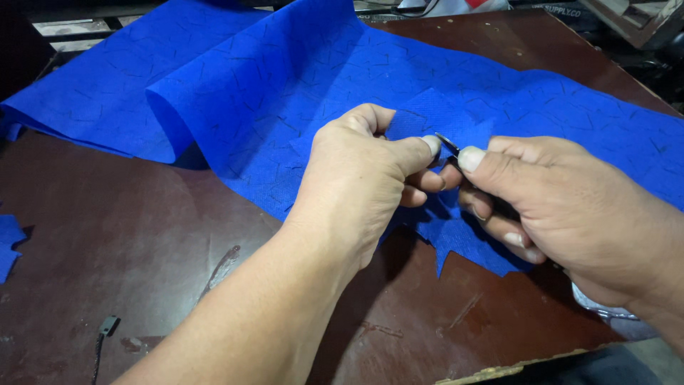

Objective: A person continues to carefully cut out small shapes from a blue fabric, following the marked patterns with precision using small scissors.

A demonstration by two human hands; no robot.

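- Surface [128, 242]: dark reddish-brown board, scuffed, chipped along the near right edge.
- Blue fabric sheet [285, 78]: bright blue, felt-like, marked all over with short dark lines; spread from far left to right across the surface, with one raised fold at far left centre. Its near edge is jagged and lies under both hands.
- Left hand [356, 178]: fingers clenched on the fabric's near edge, thumb pressed on top, lifting a small flap off the surface.
- Right hand [570, 207]: fingers closed around a small metal tool; only its tip shows.
- Metal tip [449, 144]: thin, shiny, sits between the two thumbs, touching the raised flap.
- Blue scrap [8, 246]: small offcut at the left edge, well apart from the hands.
- Dark cable end [107, 328]: lies near left on the surface.
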